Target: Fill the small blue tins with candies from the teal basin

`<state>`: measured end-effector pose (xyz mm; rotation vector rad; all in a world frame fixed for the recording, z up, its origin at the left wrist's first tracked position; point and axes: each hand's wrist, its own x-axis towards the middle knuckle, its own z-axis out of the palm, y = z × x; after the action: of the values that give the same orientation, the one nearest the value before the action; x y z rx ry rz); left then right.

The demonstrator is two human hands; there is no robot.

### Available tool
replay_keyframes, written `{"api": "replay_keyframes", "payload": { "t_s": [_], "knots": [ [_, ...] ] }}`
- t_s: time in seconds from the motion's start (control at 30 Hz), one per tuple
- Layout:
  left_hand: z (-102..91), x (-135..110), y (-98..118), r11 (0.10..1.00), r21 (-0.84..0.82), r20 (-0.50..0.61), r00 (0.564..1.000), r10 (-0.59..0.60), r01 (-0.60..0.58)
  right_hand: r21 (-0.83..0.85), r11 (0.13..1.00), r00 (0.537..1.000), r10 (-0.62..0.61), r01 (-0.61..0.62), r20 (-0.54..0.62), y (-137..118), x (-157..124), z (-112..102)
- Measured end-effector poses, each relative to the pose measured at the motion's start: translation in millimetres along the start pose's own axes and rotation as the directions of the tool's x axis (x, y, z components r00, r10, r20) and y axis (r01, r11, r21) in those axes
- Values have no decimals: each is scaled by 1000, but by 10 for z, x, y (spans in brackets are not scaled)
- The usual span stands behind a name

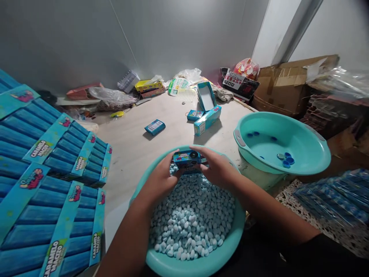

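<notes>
Both my hands hold a small blue candy box (186, 158) with "Caramelo Macizo" lettering over the far half of a teal basin (198, 265). My left hand (163, 173) grips its left end, thumb on the near side. At its right end, my right hand (217, 166) closes with fingers and thumb. A dark round spot shows on the box's upper right; I cannot tell what it is. Pale blue and white candies (190, 223) fill much of the basin below. Beyond it lies another blue candy box (155, 127), flat on the table.
Stacked display cartons of blue packs (57, 215) stand at the left. A second teal basin (311, 154) with several blue caps (288, 159) is at the right. An open display carton (208, 96) and a blue-green box (207, 120) sit mid-table. Cardboard boxes (279, 86) stand back right.
</notes>
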<state>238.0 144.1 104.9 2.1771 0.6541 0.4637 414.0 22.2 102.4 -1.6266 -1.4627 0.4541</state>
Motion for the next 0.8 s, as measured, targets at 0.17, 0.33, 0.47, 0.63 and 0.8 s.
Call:
{"api": "replay_keyframes", "payload": {
  "t_s": [0.17, 0.33, 0.47, 0.63, 0.8],
  "knots": [
    [-36, -60, 50, 994, -108, -21, 1000, -12, 10, 264, 963, 999, 43, -46, 17, 14, 27, 38],
    [-43, -147, 123, 1000, 1, -184, 982, 30, -30, 361, 932, 1000, 13, -4, -22, -14, 34, 21],
    [-3, -138, 141, 999, 49, -324, 946, 9, 8, 188, 974, 991, 110, -123, 79, 16, 14, 4],
    [-151, -217, 213, 996, -60, -527, 845, -93, 72, -170, 985, 886, 55, 27, 460, 41, -30, 27],
    [-622, -863, 187, 959, -217, -683, 674, -282, 181, -168, 985, 888, 42, 40, 457, 18, -36, -10]
  ]
}}
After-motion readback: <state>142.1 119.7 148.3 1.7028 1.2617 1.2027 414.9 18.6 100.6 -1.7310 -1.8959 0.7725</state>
